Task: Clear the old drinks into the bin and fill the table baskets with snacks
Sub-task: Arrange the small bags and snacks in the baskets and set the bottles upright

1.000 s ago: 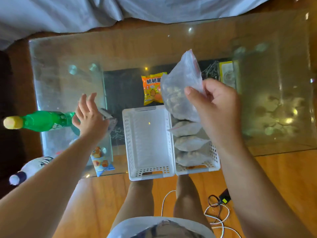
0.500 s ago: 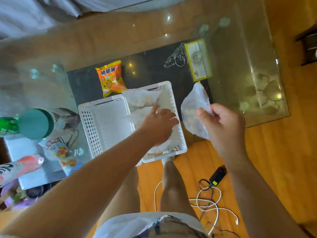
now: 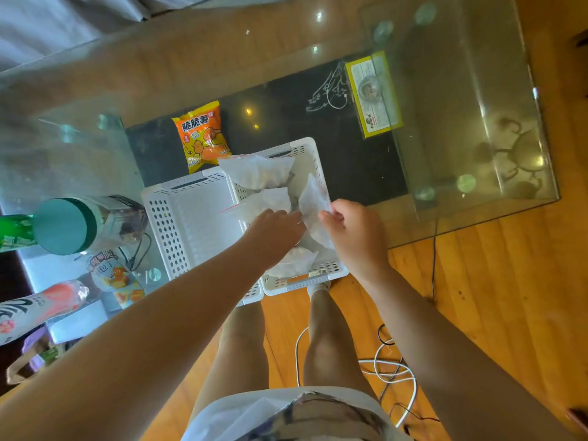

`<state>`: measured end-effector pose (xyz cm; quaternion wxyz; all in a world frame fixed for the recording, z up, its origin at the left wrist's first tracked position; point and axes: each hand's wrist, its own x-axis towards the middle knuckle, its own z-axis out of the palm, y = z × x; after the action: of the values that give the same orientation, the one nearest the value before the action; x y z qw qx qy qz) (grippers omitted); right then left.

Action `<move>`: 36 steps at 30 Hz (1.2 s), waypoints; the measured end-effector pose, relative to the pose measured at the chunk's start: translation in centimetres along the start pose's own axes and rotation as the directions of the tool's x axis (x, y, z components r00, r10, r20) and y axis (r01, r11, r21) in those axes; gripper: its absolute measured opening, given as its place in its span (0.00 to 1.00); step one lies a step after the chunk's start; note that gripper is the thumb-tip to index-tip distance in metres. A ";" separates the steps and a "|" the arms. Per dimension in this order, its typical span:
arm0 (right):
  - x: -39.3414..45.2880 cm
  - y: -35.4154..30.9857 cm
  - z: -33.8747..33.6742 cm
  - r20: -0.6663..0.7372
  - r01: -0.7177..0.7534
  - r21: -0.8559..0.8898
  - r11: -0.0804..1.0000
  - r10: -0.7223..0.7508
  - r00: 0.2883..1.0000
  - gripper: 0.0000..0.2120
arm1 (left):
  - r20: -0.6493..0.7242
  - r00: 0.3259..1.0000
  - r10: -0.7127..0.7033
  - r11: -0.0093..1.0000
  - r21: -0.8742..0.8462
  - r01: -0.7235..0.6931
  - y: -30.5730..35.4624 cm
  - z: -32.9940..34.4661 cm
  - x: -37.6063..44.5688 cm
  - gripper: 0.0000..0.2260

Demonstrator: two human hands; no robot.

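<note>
Left hand [image 3: 276,232]: forearm reaches in from the lower left, palm down over the right basket [image 3: 313,272], fingers extended onto the bagged snacks inside. Right hand [image 3: 354,232]: forearm enters from the lower right, fingers curled, pinching a clear snack bag [image 3: 313,202] above the same basket. Bare legs below.

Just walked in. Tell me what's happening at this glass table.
A person is filling two white perforated plastic baskets with snacks. The right hand pinches a clear plastic snack bag and lowers it into the right basket, where similar bags already lie. The left hand reaches in among them. The left basket holds nothing visible. An orange chip packet lies on the table behind the baskets.
</note>
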<state>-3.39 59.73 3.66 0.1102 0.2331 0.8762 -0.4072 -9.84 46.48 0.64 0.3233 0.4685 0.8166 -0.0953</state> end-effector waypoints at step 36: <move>3.5 6.9 2.9 0.405 0.440 -0.692 0.573 -0.197 0.893 0.32 | 0.074 0.743 -0.665 0.367 -0.834 0.411 -1.2 1.7 -1.7 0.10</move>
<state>-2.99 62.46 -4.14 0.2468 -0.0607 0.9664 -0.0375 -9.48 43.85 0.16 0.3316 -0.0217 0.9087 0.2527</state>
